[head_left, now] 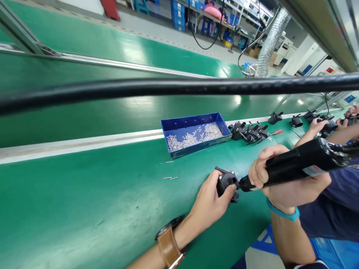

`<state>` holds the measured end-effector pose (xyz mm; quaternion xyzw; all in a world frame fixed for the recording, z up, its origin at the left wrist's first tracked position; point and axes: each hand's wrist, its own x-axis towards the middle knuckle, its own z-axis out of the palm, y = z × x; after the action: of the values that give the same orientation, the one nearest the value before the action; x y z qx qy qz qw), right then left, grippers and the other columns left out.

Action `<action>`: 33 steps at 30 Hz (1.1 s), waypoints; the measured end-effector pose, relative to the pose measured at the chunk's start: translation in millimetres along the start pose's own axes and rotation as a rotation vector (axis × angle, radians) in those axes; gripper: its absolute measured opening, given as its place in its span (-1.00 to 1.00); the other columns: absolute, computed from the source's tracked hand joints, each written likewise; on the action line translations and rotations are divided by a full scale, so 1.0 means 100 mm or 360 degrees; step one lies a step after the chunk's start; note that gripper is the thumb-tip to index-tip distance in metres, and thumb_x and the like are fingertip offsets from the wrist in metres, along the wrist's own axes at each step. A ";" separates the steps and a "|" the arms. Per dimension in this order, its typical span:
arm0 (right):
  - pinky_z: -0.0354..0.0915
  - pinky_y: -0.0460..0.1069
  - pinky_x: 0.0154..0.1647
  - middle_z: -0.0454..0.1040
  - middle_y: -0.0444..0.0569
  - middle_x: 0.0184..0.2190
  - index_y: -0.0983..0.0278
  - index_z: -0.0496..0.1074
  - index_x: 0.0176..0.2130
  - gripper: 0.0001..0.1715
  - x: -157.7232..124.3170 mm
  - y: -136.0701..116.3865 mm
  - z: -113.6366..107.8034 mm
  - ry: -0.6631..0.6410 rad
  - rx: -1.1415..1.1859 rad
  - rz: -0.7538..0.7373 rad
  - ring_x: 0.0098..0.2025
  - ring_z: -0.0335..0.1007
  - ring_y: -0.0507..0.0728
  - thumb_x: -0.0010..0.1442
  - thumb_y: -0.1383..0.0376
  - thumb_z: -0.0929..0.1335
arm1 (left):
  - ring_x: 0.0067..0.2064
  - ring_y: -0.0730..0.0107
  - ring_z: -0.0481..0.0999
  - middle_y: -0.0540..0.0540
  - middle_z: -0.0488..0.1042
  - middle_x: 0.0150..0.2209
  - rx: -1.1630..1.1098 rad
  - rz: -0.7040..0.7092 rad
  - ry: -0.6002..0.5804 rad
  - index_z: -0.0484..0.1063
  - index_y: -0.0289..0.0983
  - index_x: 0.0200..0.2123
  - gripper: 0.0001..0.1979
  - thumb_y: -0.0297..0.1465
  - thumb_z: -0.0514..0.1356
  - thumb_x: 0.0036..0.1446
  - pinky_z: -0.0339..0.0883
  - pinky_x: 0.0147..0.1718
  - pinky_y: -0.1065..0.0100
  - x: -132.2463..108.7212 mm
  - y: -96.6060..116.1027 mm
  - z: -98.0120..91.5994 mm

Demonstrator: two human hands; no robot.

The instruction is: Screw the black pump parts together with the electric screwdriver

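Observation:
My left hand [211, 200] grips a small black plastic pump housing [227, 182] against the green tabletop, thumb on its near side. Wrapped round a black electric screwdriver [297, 164] is my right hand [280, 179], holding the tool almost level. Its tip meets the right side of the housing; the exact contact point is too small to make out. Beyond my hands sits a blue tray [196, 147] with many small silver screws [190, 138] in it. Several black housings [251, 130] stand just right of the tray.
Thin metal pins [171, 178] lie on the green table [98, 201] left of my hands. A red-handled screwdriver [276, 132] rests near the housings. At right, a co-worker's hand [315, 129] holds a black part. A thick black cable [168, 87] crosses the view above the tray.

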<state>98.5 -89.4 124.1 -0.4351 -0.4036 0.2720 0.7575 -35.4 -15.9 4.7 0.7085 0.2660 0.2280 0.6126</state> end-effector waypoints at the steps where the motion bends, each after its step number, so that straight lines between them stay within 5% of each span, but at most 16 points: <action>1: 0.30 0.05 -0.72 0.60 -0.07 -0.41 0.03 0.55 -0.04 -0.47 0.04 -0.03 0.02 0.0071 0.0045 -0.0087 -0.70 0.33 0.12 0.21 -0.17 0.27 | -0.19 0.22 0.46 -0.09 0.51 -0.21 0.0000 0.0003 0.0003 0.36 -0.21 -0.18 -0.79 -0.19 0.19 0.29 0.31 -0.17 0.22 0.00 -0.01 0.00; 4: 0.27 0.02 -0.74 0.59 -0.09 -0.42 0.02 0.53 -0.03 -0.48 0.16 -0.04 0.07 0.0146 0.0133 -0.0318 -0.71 0.32 0.11 0.16 -0.16 0.32 | -0.18 0.22 0.45 -0.08 0.51 -0.20 0.0007 0.0014 0.0019 0.36 -0.20 -0.17 -0.80 -0.21 0.19 0.29 0.31 -0.16 0.21 0.00 -0.05 0.01; 9: 0.24 -0.01 -0.71 0.38 -0.10 -0.69 0.26 0.59 -0.33 -0.23 0.30 0.14 0.11 -0.0012 0.0131 -0.0048 -0.71 0.29 0.11 0.15 -0.30 0.20 | -0.20 0.22 0.45 -0.06 0.52 -0.23 0.0007 0.0047 0.0027 0.37 -0.20 -0.16 -0.83 -0.24 0.19 0.29 0.32 -0.17 0.22 0.01 -0.13 0.03; 16: 0.26 -0.02 -0.70 0.41 -0.10 -0.68 0.28 0.58 -0.31 -0.21 0.28 0.23 0.06 -0.0044 0.0156 -0.0017 -0.70 0.31 0.10 0.13 -0.31 0.21 | -0.21 0.21 0.47 -0.08 0.54 -0.23 0.0021 0.0037 0.0062 0.38 -0.20 -0.19 -0.85 -0.26 0.21 0.25 0.32 -0.16 0.20 0.00 -0.03 0.00; 24: 0.26 -0.04 -0.73 0.34 -0.21 -0.76 0.22 0.52 -0.44 -0.39 0.47 0.27 -0.16 -0.0733 -0.0039 0.0140 -0.76 0.23 0.04 0.04 -0.27 0.43 | -0.15 0.15 0.52 -0.09 0.59 -0.18 -0.0014 0.0081 0.0075 0.44 -0.16 -0.15 -0.85 -0.26 0.22 0.25 0.37 -0.11 0.17 -0.02 -0.11 0.03; 29: 0.18 -0.07 -0.79 0.24 -0.27 -0.80 0.18 0.44 -0.46 -0.27 0.52 0.28 -0.13 -0.0677 0.0029 0.0195 -0.81 0.09 0.00 0.05 -0.40 0.30 | -0.17 0.18 0.52 -0.07 0.58 -0.18 -0.0022 0.0038 0.0066 0.44 -0.16 -0.13 -0.83 -0.27 0.24 0.24 0.39 -0.13 0.18 -0.03 -0.07 0.02; 33: 0.21 -0.05 -0.81 0.31 -0.19 -0.74 0.20 0.49 -0.40 -0.12 0.52 0.31 -0.14 -0.0760 0.0187 0.0180 -0.78 0.17 0.03 0.02 -0.50 0.20 | -0.16 0.18 0.52 -0.09 0.58 -0.18 -0.0040 0.0013 0.0071 0.42 -0.16 -0.15 -0.84 -0.25 0.22 0.24 0.38 -0.13 0.17 -0.02 -0.03 0.03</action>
<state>135.8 -41.0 112.3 -0.3357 -0.5297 0.4322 0.6481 -35.2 -19.5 1.1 0.6966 0.2737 0.2496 0.6144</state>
